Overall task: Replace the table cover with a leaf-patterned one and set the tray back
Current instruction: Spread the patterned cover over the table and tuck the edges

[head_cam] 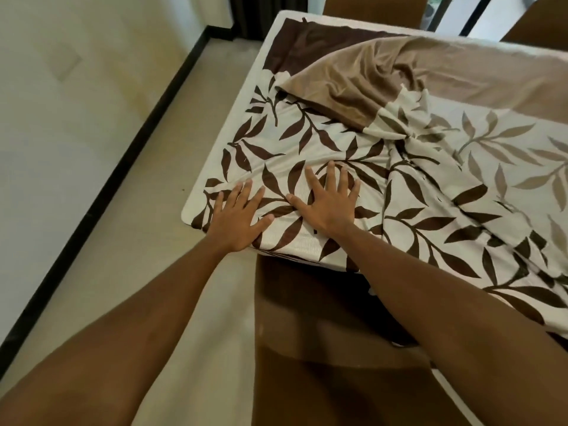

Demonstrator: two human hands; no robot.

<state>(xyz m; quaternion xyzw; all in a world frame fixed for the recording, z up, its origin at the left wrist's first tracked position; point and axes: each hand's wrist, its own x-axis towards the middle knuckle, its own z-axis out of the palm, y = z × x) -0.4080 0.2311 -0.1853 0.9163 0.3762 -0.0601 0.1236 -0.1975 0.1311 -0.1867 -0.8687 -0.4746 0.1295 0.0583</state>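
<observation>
Fingers of the right hand are spread apart and flat on the leaf-patterned cover. The left hand, just beside it at 9 o'clock, also lies splayed, pressing the cloth near the surface corner. At 1 o'clock the cover is folded back, bunched, its tan underside up. A brown chair stands at 6 o'clock.

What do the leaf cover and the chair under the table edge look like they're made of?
The cover looks like thin woven fabric, matte: it wrinkles and folds over, showing a paler reverse, under flat left hand and right hand. The chair looks like smooth brown leather or vinyl, given its soft sheen; I cannot tell which.
</observation>
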